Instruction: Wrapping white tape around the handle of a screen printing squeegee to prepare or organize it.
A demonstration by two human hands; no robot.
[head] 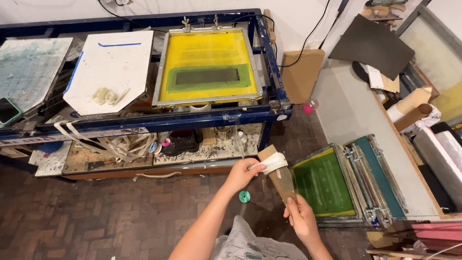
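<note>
My right hand (pixel 301 217) grips the lower end of a brown wooden squeegee (pixel 280 176), which points up and to the left. Around its upper end sits a roll of pale tape (pixel 272 162), and my left hand (pixel 242 174) holds that roll with the fingers pinched on it. Both hands hover over the brick floor, just left of a stack of printing screens (pixel 337 183) leaning against the wall. Above them stands a blue press frame (pixel 192 119) carrying a yellow screen (pixel 208 65) with a green patch.
A white pallet board (pixel 115 62) with tape rolls and a stained board (pixel 29 67) lie on the press to the left. A cluttered lower shelf (pixel 144 149) holds straps and cans. A green lid (pixel 244 196) lies on the floor. Cardboard, dark sheet and rolls sit right.
</note>
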